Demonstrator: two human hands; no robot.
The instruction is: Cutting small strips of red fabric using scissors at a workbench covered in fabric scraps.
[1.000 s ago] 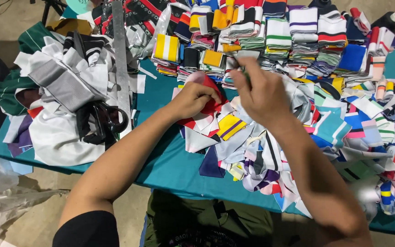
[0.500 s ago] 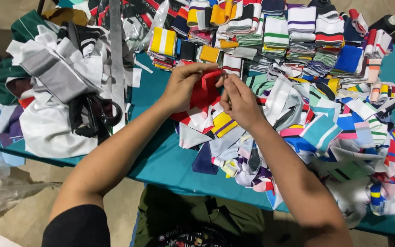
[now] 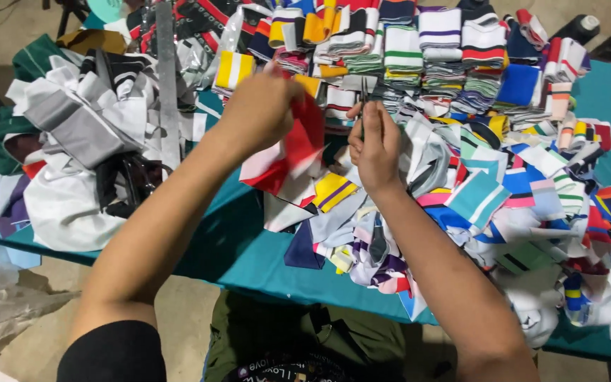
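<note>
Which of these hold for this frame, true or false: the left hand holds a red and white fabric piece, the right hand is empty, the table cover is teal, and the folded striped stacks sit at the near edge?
1. The left hand holds a red and white fabric piece. True.
2. The right hand is empty. False: it grips small scissors.
3. The table cover is teal. True.
4. The folded striped stacks sit at the near edge. False: they line the far side.
</note>
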